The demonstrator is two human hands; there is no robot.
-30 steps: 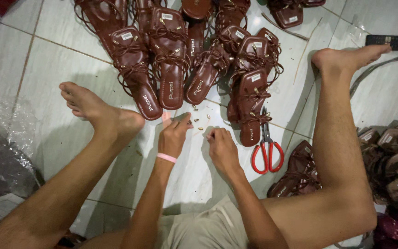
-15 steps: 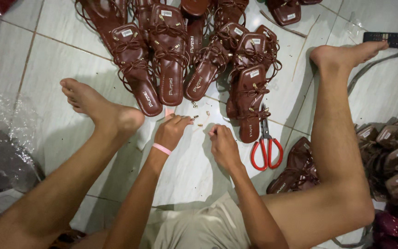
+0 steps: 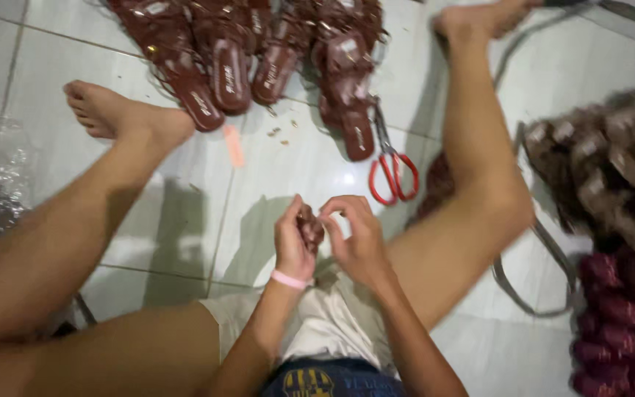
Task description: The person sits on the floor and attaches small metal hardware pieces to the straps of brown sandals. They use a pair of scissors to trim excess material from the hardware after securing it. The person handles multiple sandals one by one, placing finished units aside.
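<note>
Both hands are drawn back from the floor tiles near the sandals and are now raised close to the body, over the lap. A small brown piece [image 3: 310,228] is pinched between them: the left hand [image 3: 293,246], with a pink band [image 3: 289,279] at the wrist, is closed around its lower part, and the right hand [image 3: 358,239] is curled against it from the other side, fingertips [image 3: 330,218] touching it. What the piece is cannot be told; it is blurred. Its long axis seems roughly upright, though this is uncertain. Red-handled scissors [image 3: 391,165] are seen lying on the white tile floor [image 3: 185,220] ahead and to the right, nearer the right hand, blades pointing away toward the row of brown sandals [image 3: 218,66]. Small scraps [image 3: 277,132] are noted on the tile, well apart from the hands.
</note>
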